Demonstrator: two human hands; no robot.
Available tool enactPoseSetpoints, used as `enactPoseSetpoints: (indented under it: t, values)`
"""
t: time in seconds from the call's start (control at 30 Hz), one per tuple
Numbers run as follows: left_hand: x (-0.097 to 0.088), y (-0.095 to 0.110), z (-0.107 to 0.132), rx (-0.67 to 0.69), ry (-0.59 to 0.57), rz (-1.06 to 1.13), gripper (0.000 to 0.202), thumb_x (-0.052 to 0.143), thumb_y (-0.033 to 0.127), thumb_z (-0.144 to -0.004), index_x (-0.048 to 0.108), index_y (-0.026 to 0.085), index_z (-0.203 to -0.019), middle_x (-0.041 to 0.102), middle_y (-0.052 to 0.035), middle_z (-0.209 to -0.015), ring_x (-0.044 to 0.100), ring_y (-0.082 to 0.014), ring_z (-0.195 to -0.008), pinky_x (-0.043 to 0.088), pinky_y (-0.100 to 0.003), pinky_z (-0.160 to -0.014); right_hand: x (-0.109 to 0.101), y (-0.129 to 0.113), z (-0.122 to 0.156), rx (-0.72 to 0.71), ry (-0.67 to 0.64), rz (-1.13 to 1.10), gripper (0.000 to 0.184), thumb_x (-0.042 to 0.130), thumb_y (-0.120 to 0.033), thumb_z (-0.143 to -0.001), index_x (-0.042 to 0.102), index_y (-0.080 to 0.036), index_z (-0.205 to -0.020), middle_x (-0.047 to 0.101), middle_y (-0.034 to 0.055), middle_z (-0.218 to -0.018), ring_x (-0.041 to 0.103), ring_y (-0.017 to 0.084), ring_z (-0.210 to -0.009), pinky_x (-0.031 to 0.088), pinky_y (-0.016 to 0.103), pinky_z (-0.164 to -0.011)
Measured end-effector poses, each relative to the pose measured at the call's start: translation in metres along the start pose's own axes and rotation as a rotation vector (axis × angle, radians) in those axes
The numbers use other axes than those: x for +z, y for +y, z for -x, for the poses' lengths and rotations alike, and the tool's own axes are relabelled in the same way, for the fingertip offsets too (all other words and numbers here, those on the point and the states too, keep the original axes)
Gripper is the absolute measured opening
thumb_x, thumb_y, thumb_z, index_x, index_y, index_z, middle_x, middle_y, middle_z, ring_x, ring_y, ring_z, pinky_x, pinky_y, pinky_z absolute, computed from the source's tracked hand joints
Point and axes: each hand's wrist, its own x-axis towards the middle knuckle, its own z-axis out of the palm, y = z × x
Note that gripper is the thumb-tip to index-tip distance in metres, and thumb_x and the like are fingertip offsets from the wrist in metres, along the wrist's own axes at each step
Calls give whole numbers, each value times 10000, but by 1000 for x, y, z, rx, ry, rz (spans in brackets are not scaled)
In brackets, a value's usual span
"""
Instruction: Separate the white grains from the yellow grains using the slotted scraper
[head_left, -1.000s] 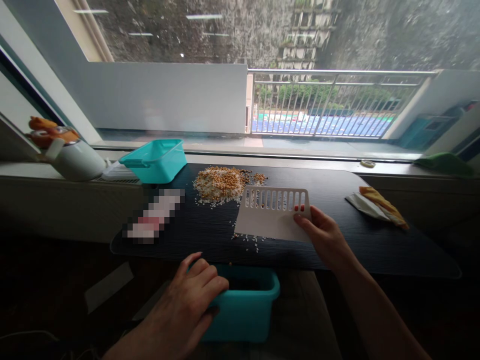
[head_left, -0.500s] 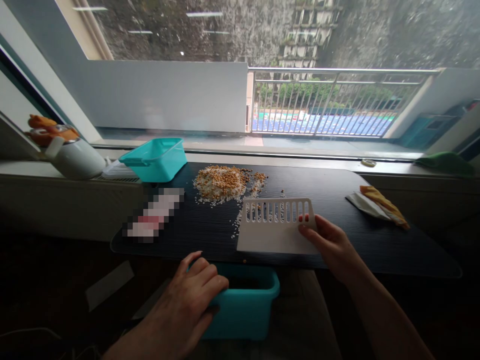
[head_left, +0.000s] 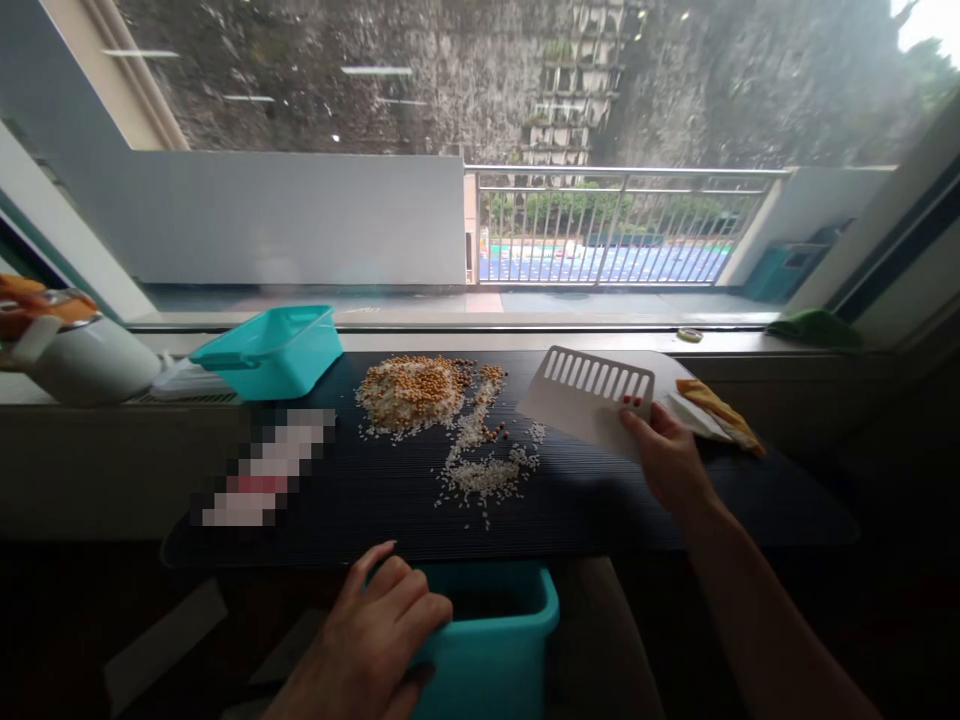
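My right hand is closed on the right end of a white slotted scraper, tilted above the right part of the dark table. My left hand grips the rim of a teal bin just below the table's front edge. On the table lies a heap of white rice grains and yellow-brown beans. A smaller patch of rice is spread nearer the front, with a thin trail of grains and a few beans between the two.
A second teal bin stands at the back left, beside a pale grey pot. A yellow and white packet lies at the right. A green cloth and a tape roll rest on the sill.
My right hand has lifted the scraper and moved it away to the back right, uncovering the front rice patch. My left hand stays on the bin. The camera view has shifted.
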Motion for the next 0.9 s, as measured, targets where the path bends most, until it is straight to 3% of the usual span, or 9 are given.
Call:
enactPoseSetpoints:
  t: [0.17, 0.37, 0.63, 0.9]
  values:
    - [4, -4, -2, -18, -18, 28, 410, 523, 20, -714, 526, 274, -1035, 607, 52, -927, 563, -173, -929, 202, -367, -1100, 9, 12, 3, 44, -72, -20, 353, 840, -364, -544, 707, -228, -841, 704, -33, -683, 643, 172, -661, 501, 285, -658]
    - [22, -11, 0, -3, 148, 152, 324, 507, 86, -716, 571, 278, -969, 582, 54, -838, 545, -167, -835, 177, -342, -1089, 8, 15, 10, 82, -56, -1, 405, 846, -384, -525, 695, -214, -860, 702, -36, -686, 635, 165, -652, 487, 277, -645]
    - [11, 0, 1, -72, -10, 87, 411, 479, -6, -700, 516, 258, -1011, 576, 24, -906, 521, -190, -919, 183, -429, -1112, 11, 13, 13, 84, -101, 12, 364, 829, -385, -593, 688, -222, -886, 708, -35, -708, 651, 173, -673, 503, 286, -667]
    - [11, 1, 0, -74, -10, 101, 408, 489, -9, -697, 514, 261, -1003, 556, 28, -894, 522, -189, -913, 183, -427, -1111, 13, 14, 24, 151, -220, 28, 358, 837, -391, -616, 704, -216, -899, 727, -10, -749, 655, 170, -658, 520, 281, -631]
